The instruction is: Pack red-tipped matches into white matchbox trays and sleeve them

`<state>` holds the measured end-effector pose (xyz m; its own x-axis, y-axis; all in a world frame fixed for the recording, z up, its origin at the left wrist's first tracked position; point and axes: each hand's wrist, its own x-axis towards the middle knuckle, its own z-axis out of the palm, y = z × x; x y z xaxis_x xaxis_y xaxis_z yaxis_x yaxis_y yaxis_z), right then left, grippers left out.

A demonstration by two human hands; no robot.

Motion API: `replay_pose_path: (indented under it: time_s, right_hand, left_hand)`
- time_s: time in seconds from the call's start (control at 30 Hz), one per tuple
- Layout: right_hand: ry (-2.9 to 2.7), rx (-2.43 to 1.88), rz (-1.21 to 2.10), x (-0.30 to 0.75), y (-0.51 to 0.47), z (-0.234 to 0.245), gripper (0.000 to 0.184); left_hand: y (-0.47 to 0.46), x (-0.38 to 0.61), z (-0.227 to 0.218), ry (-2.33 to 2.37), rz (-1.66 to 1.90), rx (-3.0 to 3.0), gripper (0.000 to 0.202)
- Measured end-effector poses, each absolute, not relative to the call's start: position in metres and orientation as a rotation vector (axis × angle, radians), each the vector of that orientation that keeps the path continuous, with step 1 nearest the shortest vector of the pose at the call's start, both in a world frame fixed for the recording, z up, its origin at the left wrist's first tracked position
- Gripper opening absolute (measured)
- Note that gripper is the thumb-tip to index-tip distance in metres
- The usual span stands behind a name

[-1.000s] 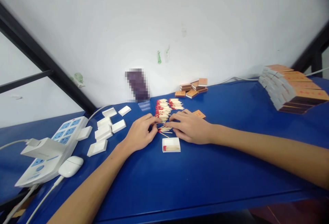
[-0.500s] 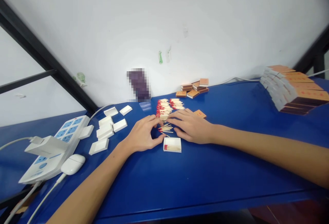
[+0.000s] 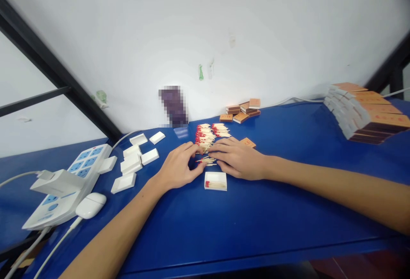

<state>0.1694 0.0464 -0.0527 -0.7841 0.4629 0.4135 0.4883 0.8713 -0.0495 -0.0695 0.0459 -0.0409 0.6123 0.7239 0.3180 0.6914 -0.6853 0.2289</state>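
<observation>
A small loose bundle of red-tipped matches (image 3: 207, 161) lies on the blue table between my hands. My left hand (image 3: 181, 166) curls around its red-headed end, thumb below and fingers above. From the other side my right hand (image 3: 238, 157) presses in on the bare stick ends, fingers bent and thumb tucked low. Just below them is a white matchbox tray (image 3: 215, 175), with a row of matches along its near side. Beyond my fingertips rise a larger match pile (image 3: 204, 134) and a smaller pile (image 3: 221, 129). My fingers partly cover the bundle.
White trays (image 3: 131, 164) are scattered at left, beside a power strip (image 3: 73, 185) with a charger and a white earphone case (image 3: 91, 205). Orange matchboxes (image 3: 241, 110) lie by the wall, one box (image 3: 248, 143) behind my right hand. A matchbox stack (image 3: 368, 112) stands at right.
The fanned-out matches between my hands have drawn together into a tighter, more even bundle. My left thumb has shifted slightly up towards the fingers. The tray stays in place.
</observation>
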Motion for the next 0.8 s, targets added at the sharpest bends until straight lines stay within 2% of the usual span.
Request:
replay_pose_path:
  time_s: [0.3,0.8]
  right_hand:
    - [-2.6,-0.746,-0.128,0.1714,0.0471,-0.055,0.037]
    - [-2.591,-0.751,-0.067,0.1695,0.0466,-0.0516,0.034]
  left_hand:
    - [0.0473,-0.0714,-0.0411,1.277,0.604,2.759,0.038]
    - [0.0508,-0.072,-0.0435,1.269,0.684,2.717,0.03]
